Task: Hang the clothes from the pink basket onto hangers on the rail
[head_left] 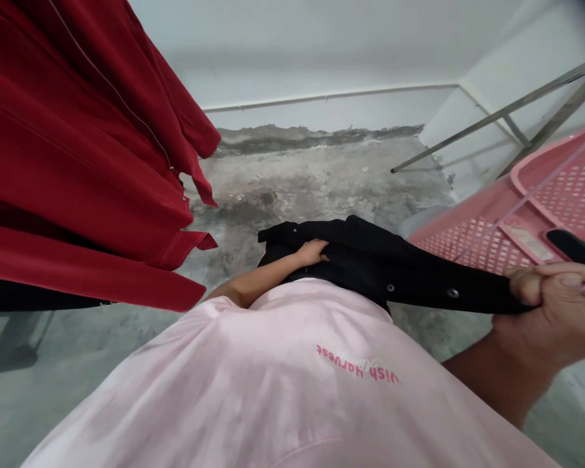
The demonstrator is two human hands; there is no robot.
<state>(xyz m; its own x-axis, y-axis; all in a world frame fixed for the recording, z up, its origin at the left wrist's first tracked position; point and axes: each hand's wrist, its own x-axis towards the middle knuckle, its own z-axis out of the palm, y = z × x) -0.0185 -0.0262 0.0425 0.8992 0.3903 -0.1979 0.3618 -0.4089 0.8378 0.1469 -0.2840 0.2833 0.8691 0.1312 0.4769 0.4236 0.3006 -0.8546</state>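
Note:
A black garment (355, 250) with round metal snaps stretches across the front of my body. My left hand (314, 252) is closed on its cloth near the waist, with part of the fingers hidden in the folds. At the far right, my right hand (556, 305) grips the narrow end of the same garment, pulling it out sideways. Thin pink pieces show at the right hand's outer side; I cannot tell what they belong to. Beside this hand is a pink plastic basket (531, 170) with perforated walls.
Red jackets (92, 143) with a zip hang at the left. A metal frame leg (487, 123) slants down at the right, before the white wall (322, 45). The concrete floor (292, 175) is stained. A black oblong part (572, 247) lies by the basket.

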